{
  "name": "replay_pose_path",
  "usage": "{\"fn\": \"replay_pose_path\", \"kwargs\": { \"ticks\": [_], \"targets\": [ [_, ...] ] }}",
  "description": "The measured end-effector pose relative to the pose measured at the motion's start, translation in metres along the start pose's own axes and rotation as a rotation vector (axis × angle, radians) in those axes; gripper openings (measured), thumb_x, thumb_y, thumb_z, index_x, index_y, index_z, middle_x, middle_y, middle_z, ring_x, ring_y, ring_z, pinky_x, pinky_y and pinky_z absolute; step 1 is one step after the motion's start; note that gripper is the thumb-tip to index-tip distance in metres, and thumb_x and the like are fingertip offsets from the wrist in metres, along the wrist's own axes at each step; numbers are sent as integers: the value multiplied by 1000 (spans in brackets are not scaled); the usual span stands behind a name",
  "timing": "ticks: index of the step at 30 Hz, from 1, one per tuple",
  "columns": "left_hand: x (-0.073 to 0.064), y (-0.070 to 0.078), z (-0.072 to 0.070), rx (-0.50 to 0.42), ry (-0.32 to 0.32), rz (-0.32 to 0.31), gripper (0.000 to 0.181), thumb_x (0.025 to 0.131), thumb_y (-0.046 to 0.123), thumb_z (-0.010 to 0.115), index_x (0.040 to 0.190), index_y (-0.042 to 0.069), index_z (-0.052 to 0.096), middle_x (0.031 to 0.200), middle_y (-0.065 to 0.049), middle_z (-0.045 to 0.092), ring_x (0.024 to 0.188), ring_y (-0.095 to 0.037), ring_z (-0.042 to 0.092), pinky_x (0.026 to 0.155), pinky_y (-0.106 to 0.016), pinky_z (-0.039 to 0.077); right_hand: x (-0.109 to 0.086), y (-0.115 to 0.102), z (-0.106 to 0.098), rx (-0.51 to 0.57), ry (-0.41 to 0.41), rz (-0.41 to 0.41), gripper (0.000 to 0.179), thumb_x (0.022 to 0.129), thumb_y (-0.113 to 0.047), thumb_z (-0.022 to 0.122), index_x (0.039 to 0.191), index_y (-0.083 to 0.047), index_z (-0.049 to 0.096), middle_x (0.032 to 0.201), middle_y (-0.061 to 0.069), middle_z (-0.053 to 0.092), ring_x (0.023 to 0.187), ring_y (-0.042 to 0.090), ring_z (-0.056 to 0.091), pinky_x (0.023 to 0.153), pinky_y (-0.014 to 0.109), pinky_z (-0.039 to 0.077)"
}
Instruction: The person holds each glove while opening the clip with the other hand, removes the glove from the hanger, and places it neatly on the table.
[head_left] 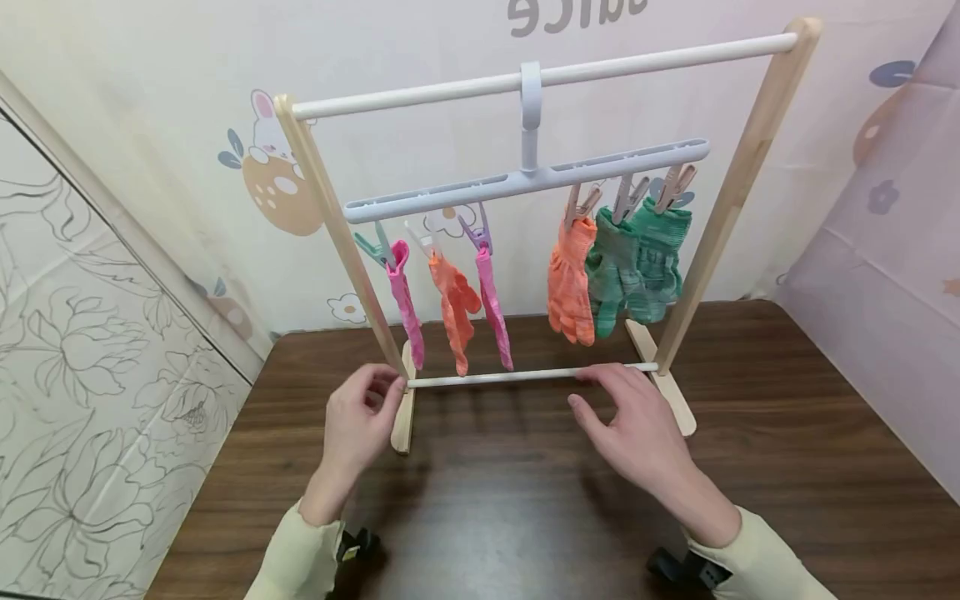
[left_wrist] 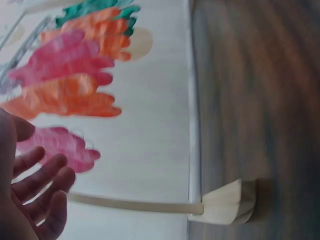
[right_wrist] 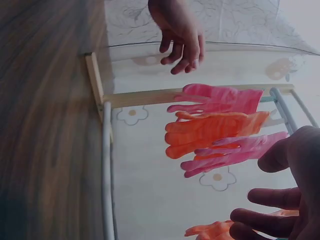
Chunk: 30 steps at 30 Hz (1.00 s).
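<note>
Small knit gloves hang by clothespins from a pale blue clip hanger (head_left: 528, 177) hooked over a wooden rack's top bar. On the left are a pink glove (head_left: 406, 304), an orange glove (head_left: 453, 308) and another pink glove (head_left: 492, 308). To the right hang a second orange glove (head_left: 572, 279) and two green gloves (head_left: 662, 250). My left hand (head_left: 360, 421), fingers loosely bent and holding nothing, is in front of the rack's left post. My right hand (head_left: 637, 425), thumb and fingers spread, hovers near the right part of the white lower bar (head_left: 510, 377); it too holds nothing.
The rack's feet (head_left: 675, 404) stand on a dark wood table (head_left: 495, 500). Behind hangs a pale printed cloth (head_left: 472, 42), with a flower-patterned panel (head_left: 97, 417) at the left. Dark wrist camera straps (head_left: 686, 571) show at both sleeves.
</note>
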<state>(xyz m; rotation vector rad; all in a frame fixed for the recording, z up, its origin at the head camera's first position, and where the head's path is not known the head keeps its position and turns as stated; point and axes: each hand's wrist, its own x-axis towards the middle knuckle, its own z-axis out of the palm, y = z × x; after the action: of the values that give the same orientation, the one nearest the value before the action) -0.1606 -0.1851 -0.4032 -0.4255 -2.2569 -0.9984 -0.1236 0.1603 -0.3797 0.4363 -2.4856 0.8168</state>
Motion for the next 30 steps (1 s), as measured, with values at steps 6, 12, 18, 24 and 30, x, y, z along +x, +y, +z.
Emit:
{"fn": "replay_pose_path", "kwargs": {
  "ticks": [6,12,18,24,30],
  "targets": [
    [20,-3,-5,-184,80,-89,14,90,6,71,103,1,67,87,-6,68,69,-16,62,59,-16,48,9,-10,1,57,34,-6,20,88,-22,73,106,-14,71,100,-3,68,95,20,60,80,43,47],
    [36,1,-3,-197,123,-87,25,89,17,75,106,1,66,91,-4,69,74,-16,62,61,-19,48,14,-20,6,107,38,-10,16,88,-20,73,104,-15,71,98,-5,68,91,16,60,77,41,48],
    [46,9,7,-183,130,-85,31,83,26,82,96,4,66,81,-3,67,67,-16,61,58,-27,50,20,-28,11,155,39,-23,14,88,-19,73,102,-14,71,95,-4,68,89,14,59,74,39,48],
    [50,13,14,-199,129,-91,30,79,23,86,93,5,66,77,-3,67,63,-15,60,57,-18,48,25,-34,14,189,57,-41,14,89,-18,72,102,-13,71,92,-4,66,87,15,58,72,37,48],
    [53,14,17,-196,142,-83,21,81,15,83,90,4,68,73,-3,66,62,-15,59,57,-15,47,29,-41,15,212,52,-39,13,89,-19,70,101,-14,72,94,-5,67,91,12,58,74,37,48]
  ]
}}
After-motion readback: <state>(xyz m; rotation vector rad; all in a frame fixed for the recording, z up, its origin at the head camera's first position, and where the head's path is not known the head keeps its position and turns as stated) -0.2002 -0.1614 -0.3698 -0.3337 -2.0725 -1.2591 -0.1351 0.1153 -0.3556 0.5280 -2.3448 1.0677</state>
